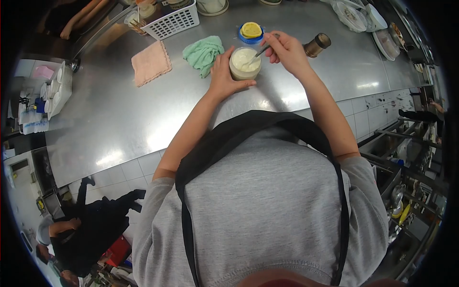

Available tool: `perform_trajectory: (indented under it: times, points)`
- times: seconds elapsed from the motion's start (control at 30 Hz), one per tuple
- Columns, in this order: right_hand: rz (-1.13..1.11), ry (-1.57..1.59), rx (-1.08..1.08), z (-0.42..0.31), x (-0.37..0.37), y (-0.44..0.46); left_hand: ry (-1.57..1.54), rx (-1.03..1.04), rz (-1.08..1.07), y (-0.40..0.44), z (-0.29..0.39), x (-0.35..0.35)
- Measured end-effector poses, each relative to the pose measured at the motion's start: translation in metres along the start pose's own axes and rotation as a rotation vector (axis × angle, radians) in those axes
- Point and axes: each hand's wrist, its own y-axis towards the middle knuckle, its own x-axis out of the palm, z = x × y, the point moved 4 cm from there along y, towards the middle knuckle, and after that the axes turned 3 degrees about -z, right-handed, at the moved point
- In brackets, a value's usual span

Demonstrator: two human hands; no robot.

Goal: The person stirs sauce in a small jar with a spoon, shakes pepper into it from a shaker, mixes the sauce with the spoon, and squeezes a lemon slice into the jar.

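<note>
A clear jar [245, 75] of creamy white sauce stands on the steel counter. My left hand [224, 75] is wrapped round its left side and front, with the thumb along the near side. In my right hand [288, 51] a metal spoon [261, 51] is pinched by its handle, and its lower end dips into the sauce. Just behind the jar, a cut lemon half [251, 30] rests on a blue lid or dish [249, 40]. A crumpled green cloth [203, 52] lies to the left of my left hand.
A pink cloth [151, 63] lies flat farther left on the counter [114, 115]. Behind it stands a white plastic basket [174, 24] with containers. A brown pepper mill [317, 45] is right of my right hand. Other people [95, 234] stand at the lower left.
</note>
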Motion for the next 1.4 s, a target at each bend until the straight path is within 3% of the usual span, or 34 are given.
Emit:
perform_trajectory:
  times: [0.2, 0.33, 0.4, 0.43, 0.47, 0.6, 0.8, 1.0, 1.07, 1.4]
  points:
    - [0.166, 0.006, -0.121, -0.034, -0.025, -0.002, -0.143, 0.041, -0.083, -0.001, -0.009, 0.000]
    - [0.130, 0.054, -0.026, 0.002, 0.006, 0.004, -0.151, 0.048, -0.081, -0.001, -0.012, 0.001]
    - [0.065, -0.166, -0.022, 0.010, 0.012, 0.003, -0.222, 0.086, 0.038, 0.002, -0.016, 0.005]
    - [0.127, -0.140, -0.171, 0.010, 0.012, 0.003, -0.295, 0.081, 0.038, 0.003, -0.018, 0.010]
    - [0.128, -0.169, -0.172, -0.001, 0.010, -0.002, -0.364, 0.070, 0.030, 0.000, -0.020, 0.011]
    - [0.253, -0.314, -0.434, -0.031, -0.001, -0.013, -0.279, 0.056, -0.008, 0.000, -0.010, 0.006]
    - [0.155, -0.447, -0.333, -0.016, 0.019, -0.019, -0.267, 0.045, -0.042, 0.000, -0.008, 0.006]
    - [0.182, -0.397, -0.378, -0.020, 0.022, -0.030, -0.272, 0.072, -0.041, -0.002, -0.005, 0.006]
    - [0.078, -0.395, -0.315, -0.022, 0.024, -0.035, -0.287, 0.056, -0.043, -0.002, -0.005, 0.006]
    - [0.202, -0.340, -0.418, -0.040, 0.012, -0.038, -0.253, 0.106, -0.028, 0.000, -0.008, 0.008]
